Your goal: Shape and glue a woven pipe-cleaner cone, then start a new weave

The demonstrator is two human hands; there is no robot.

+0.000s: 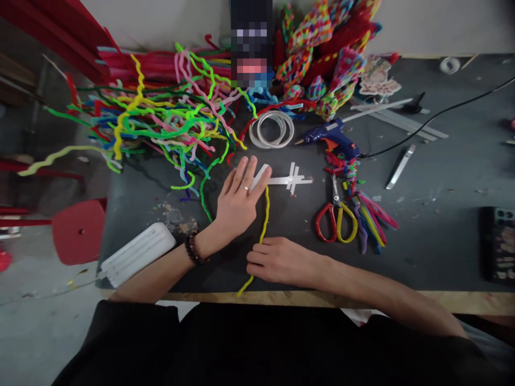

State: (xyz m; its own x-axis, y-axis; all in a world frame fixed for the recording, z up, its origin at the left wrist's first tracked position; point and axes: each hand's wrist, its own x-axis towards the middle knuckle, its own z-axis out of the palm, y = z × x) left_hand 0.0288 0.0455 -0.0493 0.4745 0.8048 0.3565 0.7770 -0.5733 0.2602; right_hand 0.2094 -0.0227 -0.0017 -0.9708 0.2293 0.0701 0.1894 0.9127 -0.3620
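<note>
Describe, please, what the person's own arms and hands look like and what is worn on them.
Both forearms are bare. The left hand wears a ring on one finger, and a dark beaded bracelet circles its wrist. The right hand shows no jewellery. A black top covers the body below.

**Hidden, Cropped and Blurred Around the Yellow Pipe Cleaner**

The yellow fuzzy pipe cleaner [265,214] vanishes under the right hand [281,261], so the grip there cannot be told. Left of it, the left hand [238,201] covers one end of the white strip cross [290,179]. Far right, the dark phone [500,244] is cropped. Above, a pixelated block [251,45] conceals something.
</note>
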